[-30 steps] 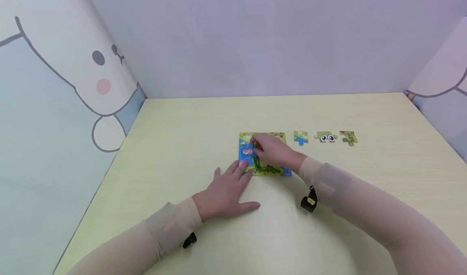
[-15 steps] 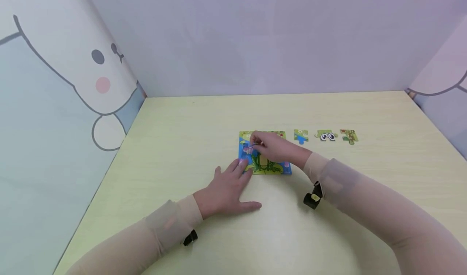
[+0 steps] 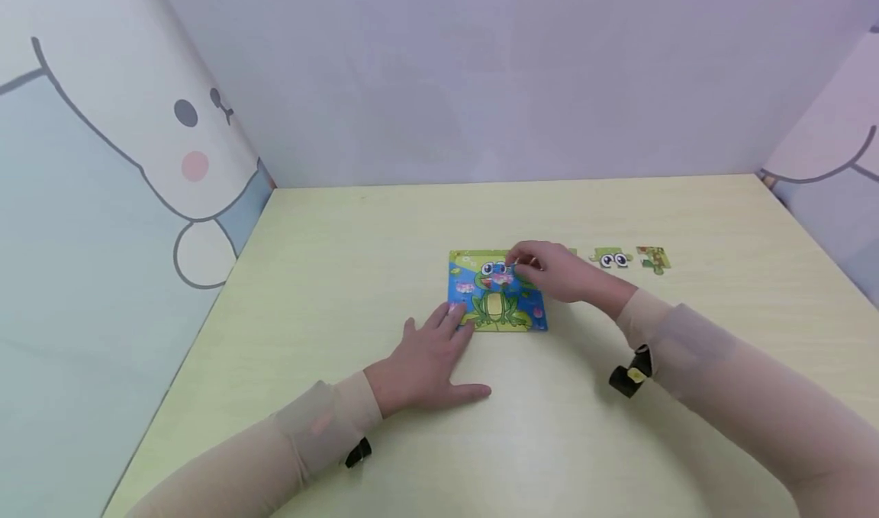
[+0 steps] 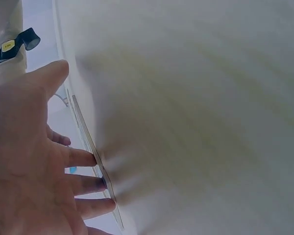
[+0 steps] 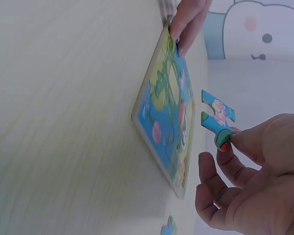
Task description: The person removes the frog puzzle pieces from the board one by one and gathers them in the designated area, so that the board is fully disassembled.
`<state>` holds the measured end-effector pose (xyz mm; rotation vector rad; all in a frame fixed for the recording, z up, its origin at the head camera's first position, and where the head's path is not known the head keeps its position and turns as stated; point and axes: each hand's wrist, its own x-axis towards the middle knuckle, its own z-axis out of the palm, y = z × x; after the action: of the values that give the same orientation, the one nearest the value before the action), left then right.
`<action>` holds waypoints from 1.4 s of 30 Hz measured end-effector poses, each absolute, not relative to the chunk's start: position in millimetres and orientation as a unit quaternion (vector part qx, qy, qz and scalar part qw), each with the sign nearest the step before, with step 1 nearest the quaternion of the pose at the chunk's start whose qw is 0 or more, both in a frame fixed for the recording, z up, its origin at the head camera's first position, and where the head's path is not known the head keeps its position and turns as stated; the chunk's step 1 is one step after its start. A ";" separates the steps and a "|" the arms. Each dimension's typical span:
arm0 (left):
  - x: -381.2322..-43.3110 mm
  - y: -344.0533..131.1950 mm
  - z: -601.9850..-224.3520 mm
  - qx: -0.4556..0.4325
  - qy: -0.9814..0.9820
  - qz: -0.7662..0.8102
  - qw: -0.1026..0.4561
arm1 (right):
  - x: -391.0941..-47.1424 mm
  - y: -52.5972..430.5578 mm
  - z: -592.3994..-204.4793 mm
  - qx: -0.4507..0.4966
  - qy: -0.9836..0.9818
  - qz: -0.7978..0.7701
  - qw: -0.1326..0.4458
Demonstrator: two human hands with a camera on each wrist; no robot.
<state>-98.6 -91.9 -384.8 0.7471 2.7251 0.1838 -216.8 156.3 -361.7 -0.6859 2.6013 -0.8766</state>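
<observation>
A puzzle board (image 3: 496, 307) with a green frog on blue lies on the table. My left hand (image 3: 422, 365) is spread flat, fingertips resting on the board's near left corner; the left wrist view shows these fingers (image 4: 81, 157) straight along the board's edge. My right hand (image 3: 563, 271) pinches a puzzle piece (image 5: 220, 110) between thumb and forefinger. That piece is blue with a pink flower and a bit of green and red at the pinched end. In the right wrist view it is raised off the board, and in the head view it overlaps the frog's face.
Loose puzzle pieces lie in a row right of the board: one with the frog's eyes (image 3: 613, 259), and a green-and-red one (image 3: 654, 259) farther right. Another piece (image 5: 169, 226) is mostly hidden behind my right hand in the head view. A pale wall rises behind the table.
My right hand has moved right from the board's left part, carrying the flower puzzle piece. The frog's face now shows, and the nearest loose piece is mostly covered. My left hand has stayed put.
</observation>
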 end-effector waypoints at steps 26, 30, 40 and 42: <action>-101.2 -89.9 -386.4 0.261 0.952 0.063 0.147 | -216.4 242.7 -380.0 -0.196 0.938 -0.252 0.138; -100.8 -89.5 -386.1 0.263 0.952 0.062 0.144 | -215.9 241.7 -379.9 -0.188 0.940 -0.251 0.137; -98.4 -89.6 -384.7 0.260 0.952 0.066 0.147 | -214.8 218.6 -371.1 -0.182 0.941 -0.258 0.124; -97.5 -89.8 -385.2 0.259 0.952 0.064 0.148 | -212.5 208.1 -370.3 -0.193 0.935 -0.271 0.125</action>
<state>-97.5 -89.8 -385.2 0.7439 2.7383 0.1847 -212.5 208.1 -370.3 -0.5614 2.7248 -0.7897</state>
